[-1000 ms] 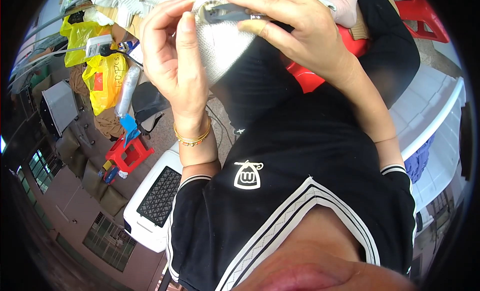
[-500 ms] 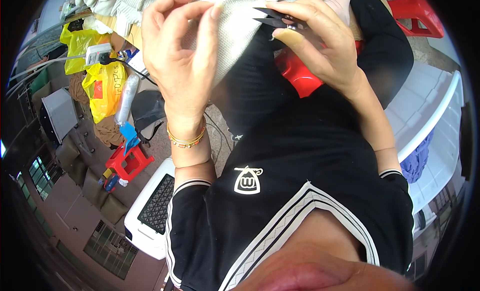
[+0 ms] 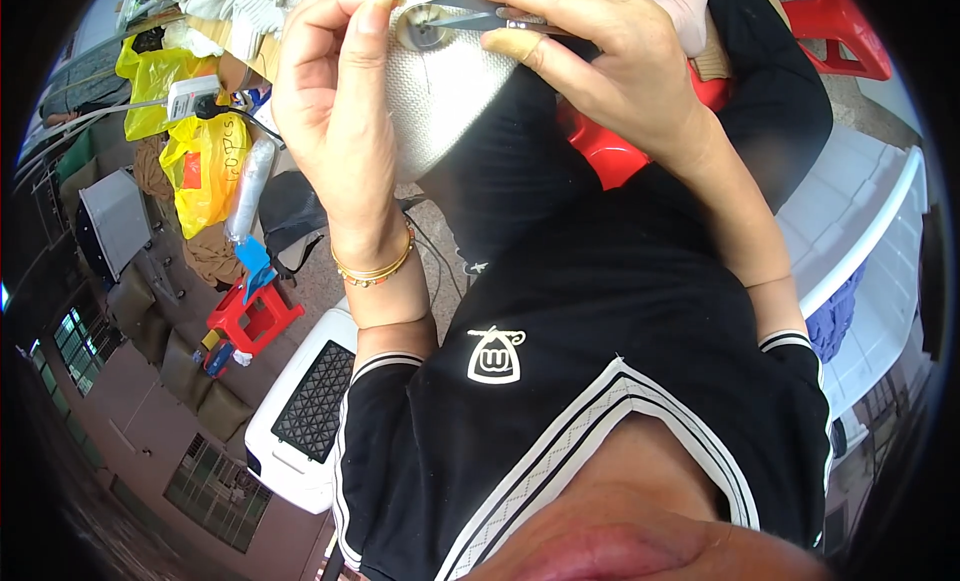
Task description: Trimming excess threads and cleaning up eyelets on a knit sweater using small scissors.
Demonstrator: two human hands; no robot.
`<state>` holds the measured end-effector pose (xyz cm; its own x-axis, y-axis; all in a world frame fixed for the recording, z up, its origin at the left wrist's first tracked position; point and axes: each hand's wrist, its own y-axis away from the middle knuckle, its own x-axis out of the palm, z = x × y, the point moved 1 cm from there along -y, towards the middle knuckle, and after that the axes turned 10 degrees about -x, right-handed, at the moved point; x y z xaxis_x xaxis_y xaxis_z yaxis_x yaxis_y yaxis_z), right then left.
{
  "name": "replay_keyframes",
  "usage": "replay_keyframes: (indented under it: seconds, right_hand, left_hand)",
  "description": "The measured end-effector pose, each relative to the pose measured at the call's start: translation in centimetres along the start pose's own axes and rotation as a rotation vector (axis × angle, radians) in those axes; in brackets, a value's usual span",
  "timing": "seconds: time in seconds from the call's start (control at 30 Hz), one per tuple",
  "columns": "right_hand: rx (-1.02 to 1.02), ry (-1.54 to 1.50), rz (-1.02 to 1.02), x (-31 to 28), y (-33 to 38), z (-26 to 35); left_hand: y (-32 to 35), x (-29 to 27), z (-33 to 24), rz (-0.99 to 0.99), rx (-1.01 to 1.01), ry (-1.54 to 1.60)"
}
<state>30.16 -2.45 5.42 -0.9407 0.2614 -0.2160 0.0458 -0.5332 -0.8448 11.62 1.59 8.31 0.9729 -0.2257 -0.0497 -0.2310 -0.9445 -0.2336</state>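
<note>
Off-white knitted fabric [image 3: 450, 121] hangs over my lap with a round, pale grey button [image 3: 412, 31] on it. A thin dark thread shows at the button's middle and below it. My right hand [image 3: 610, 56] grips small dark thread snips [image 3: 515, 23]. Their two pointed blades are apart and reach over the button. Left of the button, my left hand [image 3: 340, 101] has its thumb and a finger pressed together at the fabric. What they pinch is too small to tell.
Yellow plastic bags [image 3: 205, 171] and a white plug adapter [image 3: 192, 98] with cables lie at the left. A red stool [image 3: 255, 316] and a white case with a black grille [image 3: 315, 401] stand lower left. A large white tub [image 3: 880, 251] holding purple cloth is at my right.
The snips have moved left, bringing their blades over the button. My left hand has shifted a little left, and the button on the fabric has come into view.
</note>
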Motion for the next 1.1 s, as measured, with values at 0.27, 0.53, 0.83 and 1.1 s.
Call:
replay_keyframes:
  seconds: [0.27,0.53,0.83,1.1]
  right_hand:
    - [0.327,-0.054,0.150,-1.5,-0.9,3.4]
    - [0.336,-0.045,0.158,-0.7,-1.2,3.1]
    - [0.344,-0.094,0.100,-0.4,-0.7,2.7]
    - [0.375,-0.089,0.094,-0.4,-0.6,3.1]
  left_hand:
    - [0.2,-0.5,0.5,-0.049,0.017,0.000]
    - [0.3,-0.6,0.6,-0.039,0.051,-0.033]
    - [2.1,-0.9,-1.2,-0.072,0.142,-0.385]
    - [2.6,-0.5,-0.9,-0.094,0.126,-0.380]
